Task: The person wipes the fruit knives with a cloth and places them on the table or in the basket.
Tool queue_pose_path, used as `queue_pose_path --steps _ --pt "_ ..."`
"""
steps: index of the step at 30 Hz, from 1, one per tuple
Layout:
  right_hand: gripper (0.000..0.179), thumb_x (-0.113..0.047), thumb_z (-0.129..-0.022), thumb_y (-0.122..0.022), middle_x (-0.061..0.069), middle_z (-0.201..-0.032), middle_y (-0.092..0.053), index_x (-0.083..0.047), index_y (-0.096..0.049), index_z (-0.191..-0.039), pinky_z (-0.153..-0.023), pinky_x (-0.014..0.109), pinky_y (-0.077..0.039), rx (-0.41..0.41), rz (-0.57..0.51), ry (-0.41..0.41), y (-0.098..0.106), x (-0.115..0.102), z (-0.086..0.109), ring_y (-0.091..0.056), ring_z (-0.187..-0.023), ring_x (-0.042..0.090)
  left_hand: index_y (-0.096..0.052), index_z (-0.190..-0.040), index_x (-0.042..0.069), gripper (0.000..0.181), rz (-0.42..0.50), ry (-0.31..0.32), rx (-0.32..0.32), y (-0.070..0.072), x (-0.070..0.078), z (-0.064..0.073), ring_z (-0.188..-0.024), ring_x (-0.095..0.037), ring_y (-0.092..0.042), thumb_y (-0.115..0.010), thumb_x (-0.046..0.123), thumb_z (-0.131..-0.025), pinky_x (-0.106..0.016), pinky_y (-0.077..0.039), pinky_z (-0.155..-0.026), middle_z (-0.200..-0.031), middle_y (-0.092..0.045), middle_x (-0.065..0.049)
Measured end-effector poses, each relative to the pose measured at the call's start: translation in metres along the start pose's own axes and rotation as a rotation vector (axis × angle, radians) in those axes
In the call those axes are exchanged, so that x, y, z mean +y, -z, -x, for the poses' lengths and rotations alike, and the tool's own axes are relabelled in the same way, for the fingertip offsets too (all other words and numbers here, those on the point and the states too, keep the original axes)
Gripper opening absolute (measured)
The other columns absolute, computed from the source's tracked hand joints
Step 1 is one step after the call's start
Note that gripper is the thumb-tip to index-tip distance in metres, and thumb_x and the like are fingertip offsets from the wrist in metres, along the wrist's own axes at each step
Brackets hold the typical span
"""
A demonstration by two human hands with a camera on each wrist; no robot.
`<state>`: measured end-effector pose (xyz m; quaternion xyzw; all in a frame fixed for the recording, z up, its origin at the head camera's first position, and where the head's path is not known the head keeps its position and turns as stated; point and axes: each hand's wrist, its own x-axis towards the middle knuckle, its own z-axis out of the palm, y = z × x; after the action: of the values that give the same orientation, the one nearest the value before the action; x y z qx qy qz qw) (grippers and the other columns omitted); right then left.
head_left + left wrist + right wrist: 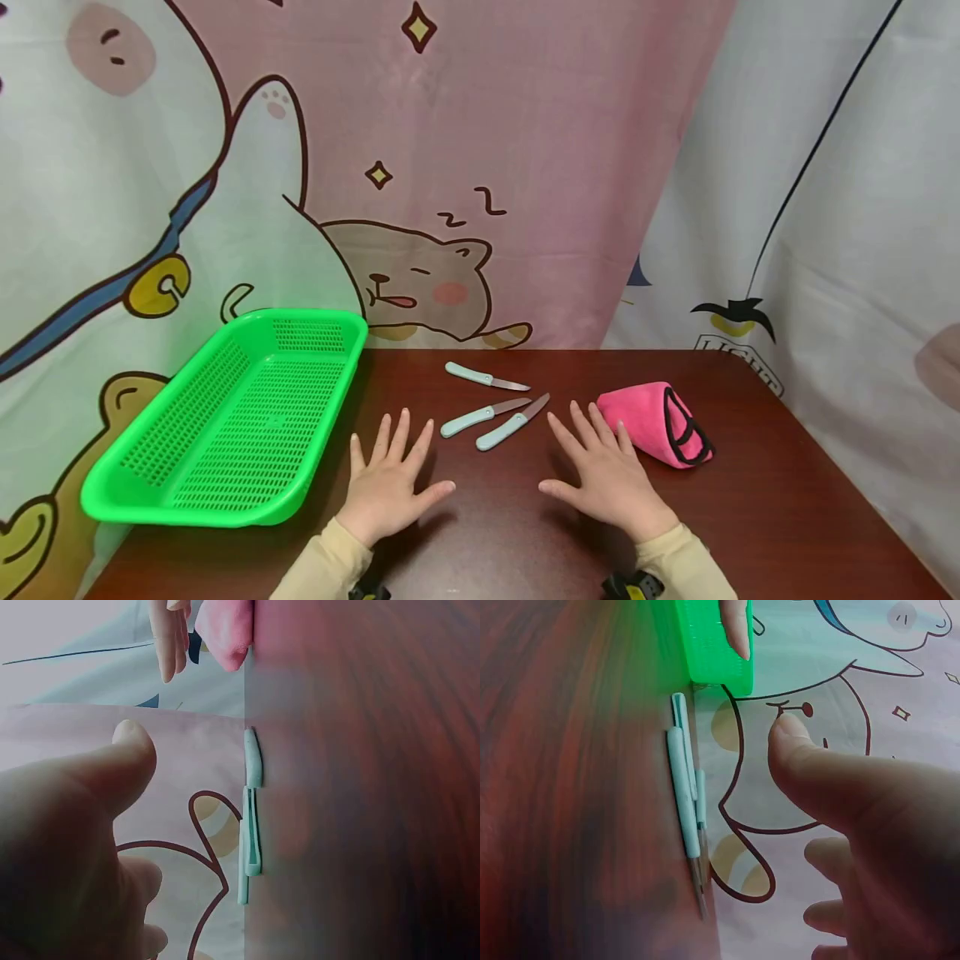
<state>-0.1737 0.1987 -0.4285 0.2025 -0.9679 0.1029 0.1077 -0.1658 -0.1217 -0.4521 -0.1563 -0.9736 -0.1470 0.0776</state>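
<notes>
Three folding knives with pale blue handles and unfolded blades lie on the table between and beyond my hands: a far knife [469,373], a left knife [468,422] and a right knife [503,434]. My left hand [386,492], fingers spread and palm down, is over the table just left of the knives and holds nothing. To their right, my right hand [606,483] is likewise spread with nothing in it. Its fingertips are close to a folded pink cloth [637,417] with black edging. In the right wrist view, the handle of one knife [681,787] shows nearest.
At the left of the dark brown table [495,542] stands a green plastic basket [330,433] with perforated sides and floor. Behind the table hangs a curtain [540,167] with cartoon animals. A black band with a device [633,585] is on the right wrist.
</notes>
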Motion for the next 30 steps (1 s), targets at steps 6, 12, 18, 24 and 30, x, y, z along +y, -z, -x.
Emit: queue_pose_path --steps 6,12,18,24,30 --pt "0.092 -0.059 -0.079 -0.075 0.021 -0.156 -0.031 -0.017 -0.040 -0.153 -0.108 0.071 -0.013 0.011 0.006 -0.013 0.011 0.008 -0.003 -0.021 -0.144 0.045 -0.029 -0.157 0.020 0.089 0.027 -0.040 0.023 0.008 0.003 -0.007 -0.148 -0.042 -0.010 -0.057 0.068 -0.087 -0.074 -0.002 -0.106 -0.162 -0.017 -0.020" --pt "0.092 -0.055 -0.078 -0.077 0.021 -0.155 -0.033 -0.017 -0.040 -0.152 -0.109 0.069 -0.014 0.034 0.005 -0.010 0.019 0.022 -0.004 -0.024 -0.143 0.045 -0.031 -0.157 0.018 0.090 0.013 -0.073 0.000 0.011 0.006 -0.026 -0.148 -0.041 -0.010 -0.061 0.066 -0.086 -0.072 -0.006 -0.108 -0.162 -0.016 -0.020" --pt "0.088 -0.054 -0.078 -0.078 0.020 -0.153 -0.038 -0.015 -0.045 -0.149 -0.109 0.068 -0.018 0.055 0.029 -0.005 0.020 0.039 -0.002 -0.030 -0.141 0.043 -0.036 -0.154 0.012 0.089 0.038 -0.113 -0.025 0.007 0.008 -0.048 -0.146 -0.042 -0.019 -0.065 0.062 -0.086 -0.070 -0.015 -0.109 -0.157 -0.027 -0.023" --pt "0.086 -0.055 -0.078 -0.077 0.019 -0.152 -0.041 -0.013 -0.048 -0.147 -0.107 0.069 -0.020 0.057 0.027 -0.030 0.021 0.053 0.004 -0.032 -0.140 0.043 -0.041 -0.149 0.004 0.087 0.073 -0.124 -0.059 0.000 0.009 -0.071 -0.138 -0.041 -0.037 -0.067 0.058 -0.086 -0.064 -0.028 -0.106 -0.150 -0.042 -0.021" --pt "0.087 -0.055 -0.078 -0.077 0.022 -0.150 -0.042 -0.011 -0.048 -0.147 -0.108 0.068 -0.019 0.069 0.010 -0.051 0.027 0.065 0.006 -0.035 -0.136 0.047 -0.048 -0.142 0.000 0.079 0.093 -0.134 -0.072 -0.005 0.011 -0.092 -0.124 -0.037 -0.052 -0.070 0.052 -0.087 -0.054 -0.043 -0.099 -0.136 -0.055 -0.019"
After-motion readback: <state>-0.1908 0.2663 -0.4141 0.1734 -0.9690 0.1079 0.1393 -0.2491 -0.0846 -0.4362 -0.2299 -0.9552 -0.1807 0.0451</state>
